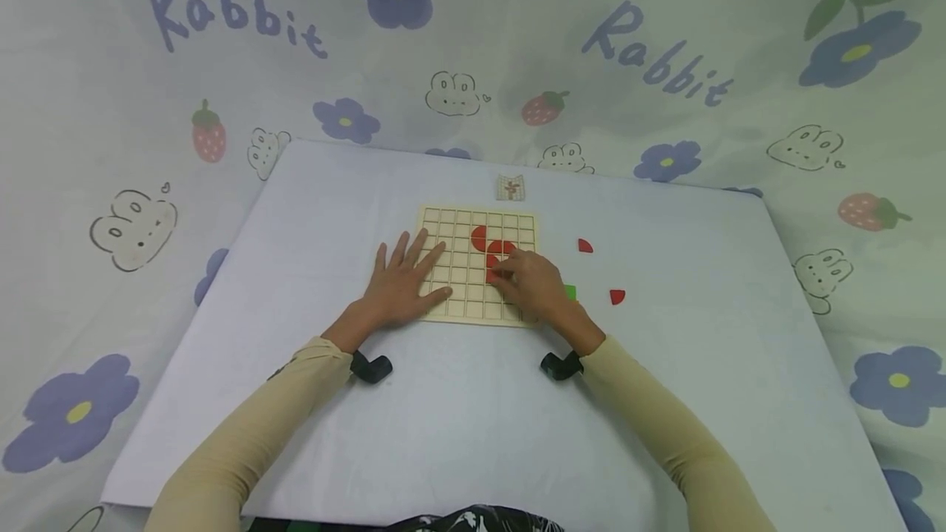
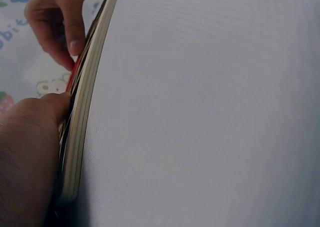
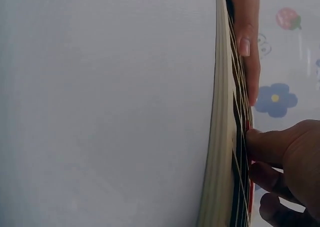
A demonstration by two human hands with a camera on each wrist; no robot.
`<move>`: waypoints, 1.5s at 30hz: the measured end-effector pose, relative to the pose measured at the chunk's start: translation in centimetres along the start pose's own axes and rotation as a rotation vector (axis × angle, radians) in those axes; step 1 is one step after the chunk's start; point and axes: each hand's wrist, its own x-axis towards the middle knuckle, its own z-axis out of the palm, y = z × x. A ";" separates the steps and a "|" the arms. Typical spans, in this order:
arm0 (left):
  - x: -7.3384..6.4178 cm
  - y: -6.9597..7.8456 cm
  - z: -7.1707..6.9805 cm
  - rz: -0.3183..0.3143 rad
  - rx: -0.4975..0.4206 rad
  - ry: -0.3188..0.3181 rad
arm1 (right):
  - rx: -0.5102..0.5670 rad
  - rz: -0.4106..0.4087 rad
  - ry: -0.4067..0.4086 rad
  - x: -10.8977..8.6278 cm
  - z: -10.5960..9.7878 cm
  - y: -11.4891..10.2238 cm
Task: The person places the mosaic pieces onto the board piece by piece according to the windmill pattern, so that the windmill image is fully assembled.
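Note:
A square wooden grid board (image 1: 458, 300) lies flat on the table. My left hand (image 1: 399, 286) rests on its left side with fingers spread. Over the right half, my right hand (image 1: 535, 282) has its thumb and curled fingers pinching a red piece (image 1: 490, 277) down at the grid; the fingers cover part of it. Further up the board lie other red rounded pieces (image 1: 479, 238), one of them close to the right fingertips. In the right wrist view, the right thumb and fingers (image 3: 272, 147) meet a thin red strip at the board's surface.
Right of the board lie two loose red quarter-circle pieces (image 1: 585, 245) (image 1: 617, 296). A green piece (image 1: 570, 291) shows partly behind the right wrist. Beyond the board's far edge is a small patterned card (image 1: 510, 188). The white table (image 1: 443, 425) ends at a printed cloth backdrop.

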 end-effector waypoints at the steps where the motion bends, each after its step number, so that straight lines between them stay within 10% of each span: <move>1: 0.0 0.0 -0.1 0.000 -0.001 0.001 | -0.009 0.001 0.004 0.0 0.0 0.0; 18: 0.3 0.2 -0.1 0.001 -0.004 -0.007 | 0.042 0.126 0.038 -0.5 -1.0 0.6; 36: 0.2 0.0 0.3 -0.005 -0.001 -0.006 | 0.053 0.265 0.058 -5.1 -4.1 4.6; 45: 0.1 0.2 0.0 -0.007 -0.015 -0.005 | -0.005 0.316 -0.075 -7.3 -5.5 5.5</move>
